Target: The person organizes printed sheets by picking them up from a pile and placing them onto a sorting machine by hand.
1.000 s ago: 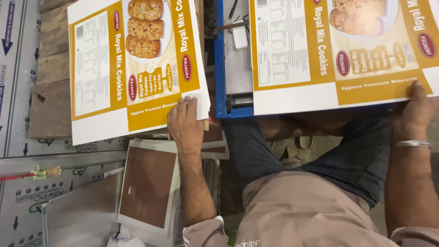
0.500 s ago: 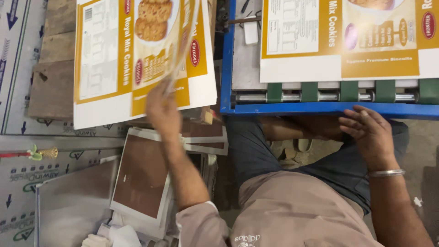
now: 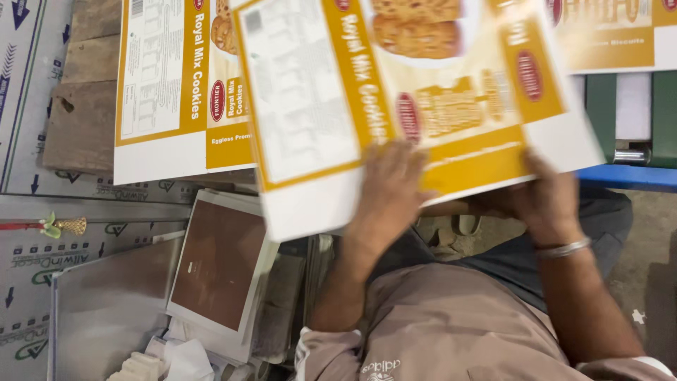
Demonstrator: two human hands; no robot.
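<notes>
Printed carton sheet (image 3: 416,106), yellow and white with biscuit pictures, is held tilted in mid-air across the upper middle of the head view, its left edge overlapping a stack of like sheets (image 3: 176,92) on the wooden pallet (image 3: 77,120) and its right corner over the blue machine edge (image 3: 627,176), with free room only below, above the lap. Left hand (image 3: 388,190) lies flat with fingers spread on the sheet's lower face, while right hand (image 3: 546,204) pinches the lower right edge, a metal bangle (image 3: 562,248) on its wrist.
</notes>
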